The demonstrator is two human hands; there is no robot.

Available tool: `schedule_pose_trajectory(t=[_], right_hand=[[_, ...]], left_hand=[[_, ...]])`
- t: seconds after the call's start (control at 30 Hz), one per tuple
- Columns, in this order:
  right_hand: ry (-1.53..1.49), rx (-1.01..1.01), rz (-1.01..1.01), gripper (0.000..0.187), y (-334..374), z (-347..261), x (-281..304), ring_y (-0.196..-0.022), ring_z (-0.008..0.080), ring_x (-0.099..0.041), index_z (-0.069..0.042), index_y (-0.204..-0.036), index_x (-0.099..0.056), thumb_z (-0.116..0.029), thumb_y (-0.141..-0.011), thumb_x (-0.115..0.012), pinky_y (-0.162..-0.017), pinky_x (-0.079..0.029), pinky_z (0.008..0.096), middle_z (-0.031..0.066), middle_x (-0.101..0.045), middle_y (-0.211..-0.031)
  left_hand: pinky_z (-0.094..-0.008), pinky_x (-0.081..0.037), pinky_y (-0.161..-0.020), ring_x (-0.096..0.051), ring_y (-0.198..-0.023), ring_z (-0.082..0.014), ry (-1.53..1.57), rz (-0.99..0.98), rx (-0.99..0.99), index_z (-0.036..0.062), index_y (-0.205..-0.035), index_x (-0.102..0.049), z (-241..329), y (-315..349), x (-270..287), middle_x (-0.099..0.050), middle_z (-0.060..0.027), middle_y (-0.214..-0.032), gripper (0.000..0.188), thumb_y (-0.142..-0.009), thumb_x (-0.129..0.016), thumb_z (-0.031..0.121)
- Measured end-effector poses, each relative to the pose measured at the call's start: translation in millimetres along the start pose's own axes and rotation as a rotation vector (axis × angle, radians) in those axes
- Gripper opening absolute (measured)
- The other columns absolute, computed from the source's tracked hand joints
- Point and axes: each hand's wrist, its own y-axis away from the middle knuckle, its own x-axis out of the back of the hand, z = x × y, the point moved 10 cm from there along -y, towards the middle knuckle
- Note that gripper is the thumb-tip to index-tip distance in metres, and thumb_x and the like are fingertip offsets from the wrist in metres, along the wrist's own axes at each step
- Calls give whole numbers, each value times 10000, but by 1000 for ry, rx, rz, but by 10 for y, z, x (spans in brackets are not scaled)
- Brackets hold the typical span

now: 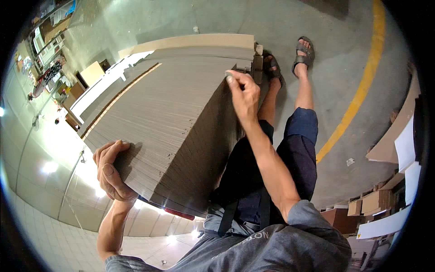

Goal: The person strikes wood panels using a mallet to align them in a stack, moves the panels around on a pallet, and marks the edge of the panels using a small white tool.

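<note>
A tall stack of grey-brown cardboard sheets [149, 104] stands in front of my legs, its many thin edges showing as fine lines. A pale tan strip [120, 99] runs along its left part. My left hand [112, 171] is closed round the stack's lower left edge, fingers bent and thumb pressed against the sheets. At the upper right corner, my right hand [247, 95] pinches the edges of the sheets between thumb and fingers. How many sheets either hand grips cannot be made out.
Wooden pallet blocks [258, 61] show beside the stack, near my sandalled feet. A yellow line [358, 95] curves across the grey floor on the right. Cardboard boxes [376, 202] and leaning boards [398, 122] stand at the far right. White panels [102, 90] lie beyond the stack's left side.
</note>
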Motion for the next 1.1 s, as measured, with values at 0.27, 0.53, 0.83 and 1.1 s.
schedule_pose_trajectory(t=[0.27, 0.53, 0.83, 1.1], right_hand=[[-327, 322, -349, 193, 636, -1288, -320, -641, 90, -442, -121, -1063, -773, -114, -871, -759, -568, -392, 248, -52, -518, -698], [-64, -49, 10, 214, -303, 161, -125, -789, 177, -639, -45, -1034, -752, -188, -904, -660, -724, -528, 316, 84, -696, -877], [154, -136, -79, 280, -718, 521, 17, -774, 190, -629, -11, -1179, -693, -87, -917, -633, -751, -527, 334, 115, -690, -930], [451, 133, -314, 316, -842, 300, -64, -732, 201, -604, -75, -1171, -710, -20, -868, -640, -710, -507, 325, 110, -640, -873]], left_hand=[[-418, -461, -892, -631, -920, -262, 13, -20, 2, -8, -1154, -636, -36, 47, -42, -696, -115, -917, 522, -1079, -258, 344], [-435, -468, -895, -606, -951, -264, 39, -62, 142, 15, -1124, -648, -112, 92, -40, -686, -98, -927, 558, -1096, -226, 379], [-437, -457, -899, -616, -939, -274, -61, -78, 89, 29, -1110, -639, -79, 34, -81, -685, -91, -909, 536, -1093, -228, 372], [-457, -431, -914, -613, -939, -283, -31, -119, 100, 30, -1097, -635, -95, -10, -60, -681, -95, -891, 523, -1082, -231, 360]])
